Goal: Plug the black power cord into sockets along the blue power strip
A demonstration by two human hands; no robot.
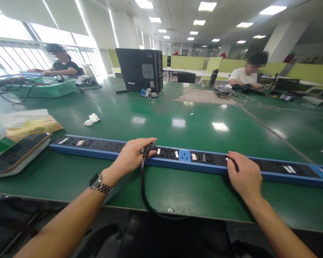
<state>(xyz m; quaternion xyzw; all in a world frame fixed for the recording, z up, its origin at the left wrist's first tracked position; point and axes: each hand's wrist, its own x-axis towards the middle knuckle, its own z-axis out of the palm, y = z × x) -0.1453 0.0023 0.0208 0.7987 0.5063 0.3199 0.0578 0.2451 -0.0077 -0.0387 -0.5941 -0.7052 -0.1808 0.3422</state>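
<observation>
A long blue-and-black power strip [153, 163] lies across the near part of the green table, with many sockets along its top, a few carrying white or pink stickers. My left hand [131, 154], with a watch on its wrist, is closed around a black power plug [148, 148] at a socket left of the strip's middle. Whether the plug is fully seated cannot be made out. From it a black cable [142, 182] hangs down over the table's edge. Farther right, my right hand [244, 175] grips the strip, its thumb and fingers curled over the top; the fingertips are partly hidden.
At the left lie a dark flat case [18, 154] and a yellow tissue pack [32, 123]. Crumpled tissue [92, 119] sits beyond the strip. Farther back are a black computer case [138, 70], a green basket [48, 87] with cables, and two people seated at work.
</observation>
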